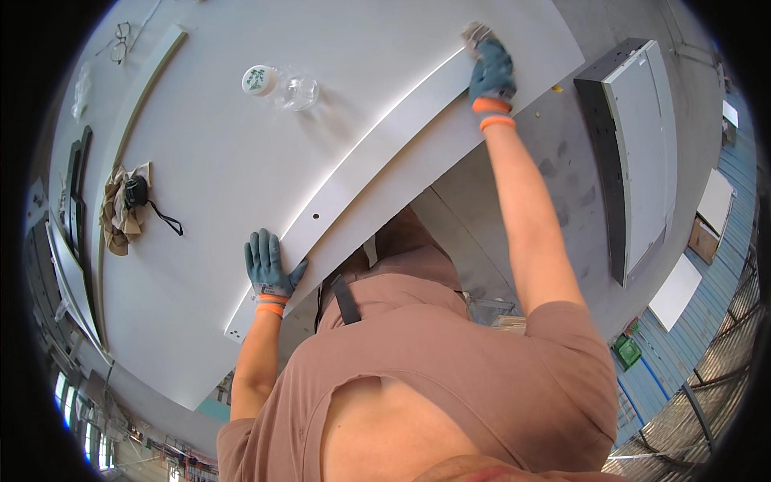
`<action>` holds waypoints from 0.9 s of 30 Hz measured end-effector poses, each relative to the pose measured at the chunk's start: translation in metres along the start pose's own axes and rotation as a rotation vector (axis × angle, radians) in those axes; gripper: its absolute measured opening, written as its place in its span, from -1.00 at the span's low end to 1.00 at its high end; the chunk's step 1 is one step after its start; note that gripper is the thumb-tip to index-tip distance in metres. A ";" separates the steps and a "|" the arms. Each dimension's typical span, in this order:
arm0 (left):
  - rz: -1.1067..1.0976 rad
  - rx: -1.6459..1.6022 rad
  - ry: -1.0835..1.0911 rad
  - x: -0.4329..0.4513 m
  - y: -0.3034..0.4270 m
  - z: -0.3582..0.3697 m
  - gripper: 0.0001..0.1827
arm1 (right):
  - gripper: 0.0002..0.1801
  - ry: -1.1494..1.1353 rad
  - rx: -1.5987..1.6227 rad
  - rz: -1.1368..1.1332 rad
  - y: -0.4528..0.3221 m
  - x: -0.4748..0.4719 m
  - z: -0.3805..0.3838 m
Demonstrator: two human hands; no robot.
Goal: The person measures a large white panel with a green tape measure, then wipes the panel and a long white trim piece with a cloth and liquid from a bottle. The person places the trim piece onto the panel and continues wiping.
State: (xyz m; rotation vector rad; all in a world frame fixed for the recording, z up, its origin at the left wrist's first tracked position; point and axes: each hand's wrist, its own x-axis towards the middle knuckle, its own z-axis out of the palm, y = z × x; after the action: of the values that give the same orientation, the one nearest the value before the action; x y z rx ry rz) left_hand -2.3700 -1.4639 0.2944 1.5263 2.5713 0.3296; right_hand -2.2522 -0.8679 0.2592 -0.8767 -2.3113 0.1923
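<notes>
A long white board (385, 147) with small holes near its left end lies along the near edge of the white table (205, 162). My left hand (265, 262), in a grey-blue glove with an orange cuff, presses flat on the board near that end, fingers spread. At the far right end, my right hand (494, 69), gloved alike, holds a crumpled beige cloth (477, 33) against the board. Its fingers are partly hidden and slightly blurred. Between the hands and beyond the board, a clear plastic bottle (295, 89) with a white lid lies on the table.
Another long strip (141, 90) lies at the table's left side, with a brown cloth (123, 223) and a black strapped object (137, 191) by it. Eyeglasses (120, 43) rest at the upper left. Dark bars (75, 199) lie farther left. A large white-and-black panel unit (632, 162) stands right of the table.
</notes>
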 end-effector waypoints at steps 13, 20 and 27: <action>-0.006 0.001 -0.006 -0.004 -0.002 0.003 0.04 | -0.70 0.016 -0.011 -0.030 0.027 0.017 0.007; 0.011 -0.006 0.020 -0.001 0.000 0.001 0.01 | -0.76 0.120 -0.148 -0.080 0.009 -0.011 0.029; 0.003 0.001 -0.010 -0.003 -0.001 -0.001 0.03 | -0.60 -0.208 0.114 -0.145 -0.217 -0.168 -0.040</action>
State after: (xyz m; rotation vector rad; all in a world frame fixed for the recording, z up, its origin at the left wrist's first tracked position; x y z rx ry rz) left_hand -2.3694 -1.4668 0.2953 1.5280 2.5627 0.3204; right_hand -2.2499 -1.1448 0.2777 -0.6559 -2.5171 0.3639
